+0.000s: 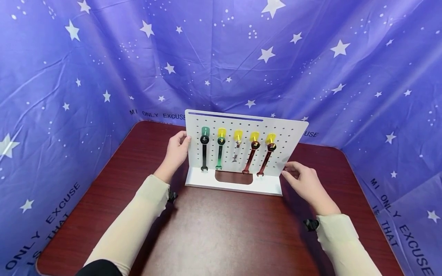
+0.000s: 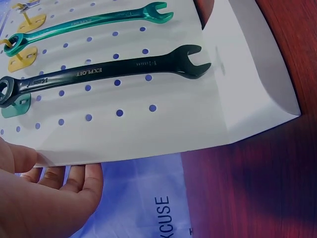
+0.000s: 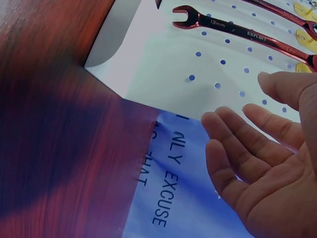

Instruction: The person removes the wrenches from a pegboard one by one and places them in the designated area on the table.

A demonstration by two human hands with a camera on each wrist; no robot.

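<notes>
A white pegboard stand (image 1: 228, 153) stands upright on the table, with several combination wrenches hung in a row on its hooks. From left to right hang a black wrench (image 1: 204, 153), a green wrench (image 1: 220, 155), a small shiny wrench (image 1: 235, 156) and two red wrenches, one (image 1: 251, 158) beside the other (image 1: 265, 163). My left hand (image 1: 177, 151) pinches the board's left edge, thumb on the front and fingers behind. By the right edge, my right hand (image 1: 305, 182) has its fingers loosely bent and spread. In the right wrist view a gap shows between its thumb and fingers.
The stand rests on a dark red wooden table (image 1: 221, 230) with rounded corners. Purple-blue cloth (image 1: 214, 50) printed with stars and lettering hangs close behind the table and on both sides. A yellow hook (image 1: 238, 134) and others like it jut from the board.
</notes>
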